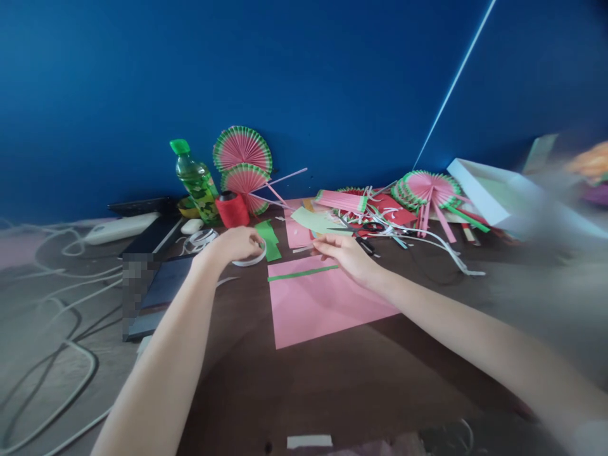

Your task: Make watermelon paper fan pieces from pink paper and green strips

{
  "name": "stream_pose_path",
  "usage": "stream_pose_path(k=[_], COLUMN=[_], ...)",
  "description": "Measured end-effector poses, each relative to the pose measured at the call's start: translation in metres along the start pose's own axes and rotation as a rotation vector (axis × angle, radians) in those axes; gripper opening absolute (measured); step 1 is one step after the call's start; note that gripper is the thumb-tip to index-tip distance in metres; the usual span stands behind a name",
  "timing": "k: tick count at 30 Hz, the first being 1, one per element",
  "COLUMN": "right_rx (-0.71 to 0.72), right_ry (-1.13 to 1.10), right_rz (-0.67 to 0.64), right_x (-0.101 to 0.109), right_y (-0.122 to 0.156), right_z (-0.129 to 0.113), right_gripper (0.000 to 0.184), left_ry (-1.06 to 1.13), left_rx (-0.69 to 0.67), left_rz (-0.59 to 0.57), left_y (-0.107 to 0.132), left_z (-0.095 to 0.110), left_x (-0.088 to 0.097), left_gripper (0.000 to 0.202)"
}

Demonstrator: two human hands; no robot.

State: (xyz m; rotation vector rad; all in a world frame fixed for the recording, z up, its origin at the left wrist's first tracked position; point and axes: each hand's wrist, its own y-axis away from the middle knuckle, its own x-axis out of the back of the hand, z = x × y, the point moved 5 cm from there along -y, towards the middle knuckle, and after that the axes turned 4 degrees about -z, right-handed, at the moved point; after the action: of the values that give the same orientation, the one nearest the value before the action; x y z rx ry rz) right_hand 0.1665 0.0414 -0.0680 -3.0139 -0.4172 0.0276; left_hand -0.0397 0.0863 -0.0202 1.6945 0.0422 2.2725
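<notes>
My left hand (244, 244) curls over a white roll of tape (251, 261), its fingers closed on the ring's upper edge. My right hand (342, 254) is closed in a pinch, thumb against fingertips, with a short pale strip (303, 249) at its tips. Below that hand lies a pink paper sheet (318, 307), with a narrow green paper strip (301, 273) across its upper edge. The right hand and wrist cover the sheet's upper right part. Green paper pieces (268, 239) lie between the two hands.
Black-handled scissors (373, 227) lie among papers and white cords behind my right hand. Red thread (232, 210), a green bottle (196, 183) and pink-green paper fans (243, 152) stand by the blue wall. A white box (489, 196) leans right; cables (90, 361) run left.
</notes>
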Motion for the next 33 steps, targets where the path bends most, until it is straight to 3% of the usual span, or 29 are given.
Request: stream_pose_path(k=[2,3,4,7,9,18,21,25,29,33], right_rx=[-0.015,-0.022,-0.032,-0.077,-0.104,-0.078,0.029,0.312,0.555,0.638], right_ry=[-0.074,-0.102,-0.124,-0.152,-0.156,-0.059,0.13,0.416,0.645,0.783], right_rz=[-0.038,-0.058,-0.076,-0.12,-0.122,-0.13,-0.115,-0.028,0.035,0.074], right_x=[-0.005,-0.007,-0.009,-0.014,-0.016,-0.017,-0.018,-0.024,-0.033,-0.037], right_y=[0.001,0.001,0.002,0.004,0.005,0.005,0.008,0.016,0.027,0.032], right_z=[0.003,0.004,0.006,0.01,0.012,0.014,0.004,-0.012,-0.012,-0.008], right_gripper=[0.016,0.016,0.017,0.015,0.014,0.015,0.014,0.016,0.021,0.03], left_ry=[-0.018,0.006,0.054,0.218,0.278,0.222,0.214,0.238,0.28,0.22], left_rx=[-0.039,-0.08,-0.128,-0.263,-0.306,-0.352,-0.357,-0.348,-0.346,-0.311], left_rz=[0.117,0.123,0.072,-0.233,-0.343,-0.404,-0.425,-0.429,-0.461,-0.437], left_y=[0.004,0.006,0.008,0.013,0.015,0.013,0.015,0.019,0.021,0.024], left_z=[0.005,0.01,0.016,0.033,0.04,0.042,0.043,0.044,0.041,0.03], left_x=[0.01,0.012,0.01,-0.005,-0.013,-0.022,-0.021,-0.018,-0.02,-0.025], left_gripper=[0.019,0.017,0.016,0.017,0.015,0.011,0.011,0.012,0.01,0.01])
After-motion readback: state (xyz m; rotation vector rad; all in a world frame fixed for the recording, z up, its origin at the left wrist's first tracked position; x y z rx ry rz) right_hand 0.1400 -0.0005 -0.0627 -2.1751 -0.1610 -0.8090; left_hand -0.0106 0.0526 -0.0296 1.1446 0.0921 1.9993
